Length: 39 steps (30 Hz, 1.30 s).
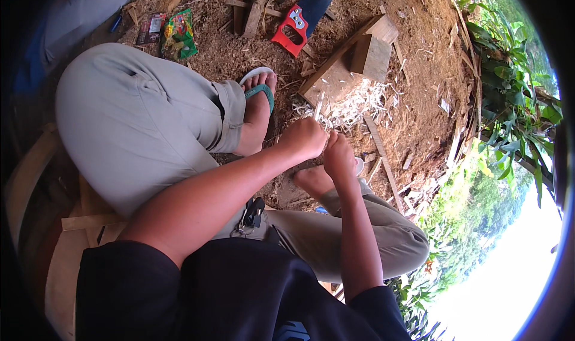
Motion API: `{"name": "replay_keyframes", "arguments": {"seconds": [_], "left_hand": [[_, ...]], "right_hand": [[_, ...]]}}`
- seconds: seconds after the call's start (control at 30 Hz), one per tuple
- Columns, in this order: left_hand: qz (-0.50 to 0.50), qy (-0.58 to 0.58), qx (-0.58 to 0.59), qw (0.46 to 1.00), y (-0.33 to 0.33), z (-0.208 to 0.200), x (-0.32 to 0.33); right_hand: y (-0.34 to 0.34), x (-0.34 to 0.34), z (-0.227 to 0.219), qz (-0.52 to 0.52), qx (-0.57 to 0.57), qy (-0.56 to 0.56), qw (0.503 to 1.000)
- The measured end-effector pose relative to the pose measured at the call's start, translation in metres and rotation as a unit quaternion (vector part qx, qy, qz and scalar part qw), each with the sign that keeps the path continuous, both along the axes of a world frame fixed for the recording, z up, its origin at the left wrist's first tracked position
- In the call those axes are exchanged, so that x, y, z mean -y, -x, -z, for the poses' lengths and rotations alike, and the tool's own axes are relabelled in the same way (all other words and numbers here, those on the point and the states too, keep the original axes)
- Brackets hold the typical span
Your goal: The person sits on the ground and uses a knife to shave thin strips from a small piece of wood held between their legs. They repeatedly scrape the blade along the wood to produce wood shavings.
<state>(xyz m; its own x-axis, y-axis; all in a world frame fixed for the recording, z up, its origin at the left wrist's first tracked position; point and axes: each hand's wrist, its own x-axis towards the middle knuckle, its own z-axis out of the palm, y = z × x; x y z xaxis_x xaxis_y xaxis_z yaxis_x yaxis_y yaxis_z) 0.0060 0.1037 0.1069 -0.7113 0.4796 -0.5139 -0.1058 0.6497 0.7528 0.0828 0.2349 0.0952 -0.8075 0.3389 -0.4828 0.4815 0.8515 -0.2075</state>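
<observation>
My left hand (pixel 304 139) and my right hand (pixel 339 156) are close together in front of me, above the ground between my feet. Both are closed, with the fingers pinched. A thin pale wood sliver (pixel 318 106) shows just past my left knuckles and seems to come out of that hand. What my right fingers pinch is hidden. Just beyond the hands lies a heap of pale curled wood shavings (pixel 359 106). A thick wooden block (pixel 335 77) rests beside that heap, with a smaller wood block (pixel 371 57) on it.
A handsaw (pixel 293 32) with a red handle lies at the far side. Left of it are wood offcuts (pixel 256 8) and a green snack packet (pixel 179 34). A narrow wood strip (pixel 383 161) lies to the right. Leafy plants (pixel 509 89) border the right side.
</observation>
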Motion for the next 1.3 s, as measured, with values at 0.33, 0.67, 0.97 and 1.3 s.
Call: {"name": "replay_keyframes", "arguments": {"seconds": [0.33,0.67,0.97,1.3], "left_hand": [[0.032,0.002,-0.033,0.999,-0.014,0.029,-0.003],[-0.012,0.009,-0.003,1.0,-0.017,0.023,-0.007],[0.034,0.004,-0.081,0.996,-0.028,0.053,-0.011],[-0.027,0.011,0.003,1.0,-0.01,0.016,-0.005]], "right_hand": [[-0.007,0.008,0.01,-0.138,-0.021,0.029,0.99],[0.0,0.015,-0.013,-0.158,-0.019,0.045,0.986],[0.007,0.039,-0.041,-0.049,0.024,0.045,0.997],[0.01,0.017,0.031,0.082,0.029,0.045,0.995]]}}
